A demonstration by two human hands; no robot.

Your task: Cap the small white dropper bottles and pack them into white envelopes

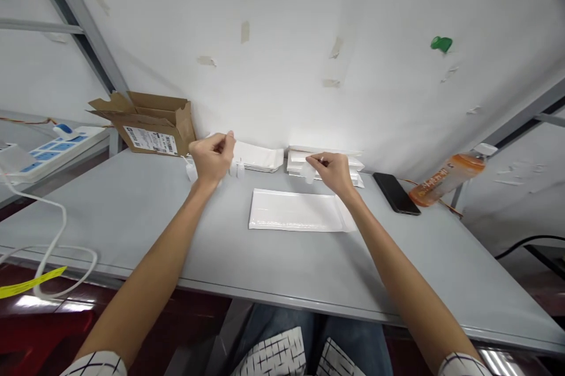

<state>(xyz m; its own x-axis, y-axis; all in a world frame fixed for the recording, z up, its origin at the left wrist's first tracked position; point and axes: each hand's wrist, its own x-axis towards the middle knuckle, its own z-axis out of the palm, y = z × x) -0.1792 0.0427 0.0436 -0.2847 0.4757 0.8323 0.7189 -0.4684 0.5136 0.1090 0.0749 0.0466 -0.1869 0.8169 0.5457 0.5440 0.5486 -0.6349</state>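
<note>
My left hand [212,155] is raised over the back left of the table, its fingers curled closed with the thumb on top. Whatever it may hold is hidden. Small white items [237,169] lie just right of it, too blurred to name. My right hand [333,171] pinches a small translucent whitish piece [308,172] between thumb and fingers. Below and between the hands, a flat white padded envelope [295,210] lies lengthwise on the grey table; my right forearm covers its right end. Behind my right hand sits a stack of white envelopes [324,151].
More white envelopes [260,156] lie at the back. An open cardboard box [150,123] stands back left, beside a power strip [57,152] and white cable [59,223]. On the right are a black phone [396,193] and an orange drink bottle [450,179]. A white wall [282,70] bounds the back.
</note>
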